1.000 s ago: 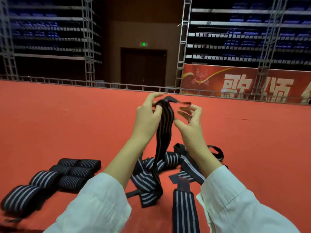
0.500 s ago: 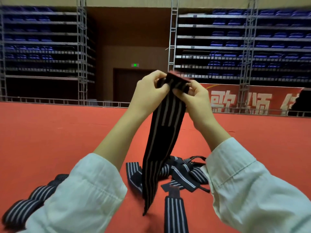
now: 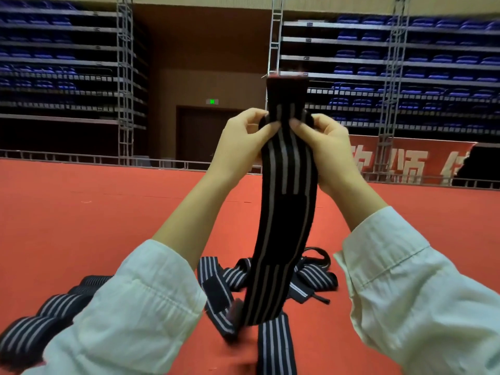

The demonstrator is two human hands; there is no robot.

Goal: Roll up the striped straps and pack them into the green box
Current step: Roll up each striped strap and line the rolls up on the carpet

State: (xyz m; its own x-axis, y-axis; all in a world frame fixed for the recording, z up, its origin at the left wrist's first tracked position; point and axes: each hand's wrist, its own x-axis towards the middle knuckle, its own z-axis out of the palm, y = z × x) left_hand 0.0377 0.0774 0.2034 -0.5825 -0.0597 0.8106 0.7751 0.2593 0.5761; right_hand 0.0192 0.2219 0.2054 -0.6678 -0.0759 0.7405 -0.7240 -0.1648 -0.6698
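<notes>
Clearly the roll is only beginning. The left hand (image 3: 243, 142) and the right hand (image 3: 324, 147) each pinch one edge of the striped strap (image 3: 286, 212) near its top, thumbs on the near face and fingers curled behind, so the plain dark end stands up above them. The rest hangs straight down between the forearms, and its lower end reaches the red floor (image 3: 81, 212) just near of the pile of loose straps (image 3: 311, 280).

To do this step well, the person would best turn that dark end down tightly for a firm core. Both thumbs should then work in step so the stripes stack edge on edge. The hanging length probably gives useful tension, though its tail may catch on the pile unless it is lifted free.

Several rolled straps (image 3: 54, 315) lie at the near left, partly hidden by the left sleeve (image 3: 130, 307). The green box is not in view.
</notes>
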